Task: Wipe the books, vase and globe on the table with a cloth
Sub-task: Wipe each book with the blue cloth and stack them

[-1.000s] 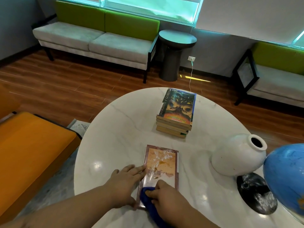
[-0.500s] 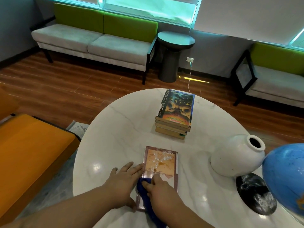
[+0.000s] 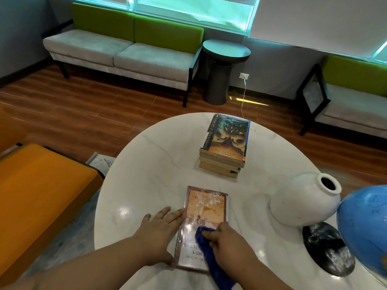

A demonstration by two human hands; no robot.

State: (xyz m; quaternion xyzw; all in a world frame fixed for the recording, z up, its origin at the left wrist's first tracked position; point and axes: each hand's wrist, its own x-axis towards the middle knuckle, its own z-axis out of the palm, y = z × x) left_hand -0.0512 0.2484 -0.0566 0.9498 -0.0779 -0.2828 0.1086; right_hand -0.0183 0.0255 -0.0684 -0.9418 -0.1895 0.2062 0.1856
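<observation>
A single book with an orange cover lies flat near the front of the round white marble table. My left hand lies flat, fingers spread, against the book's left edge. My right hand presses a blue cloth onto the near half of the cover. A stack of books stands further back on the table. A white vase sits to the right, and a blue globe on a dark marbled base is at the right edge.
An orange seat is close on the left. Green and grey sofas line the far wall, with a dark round side table between them. A charging cable runs from a wall socket. Wooden floor surrounds the table.
My right hand and the cloth have slid from the book's near-left corner towards its right side and a little up the cover. The left hand stays against the book's edge.
</observation>
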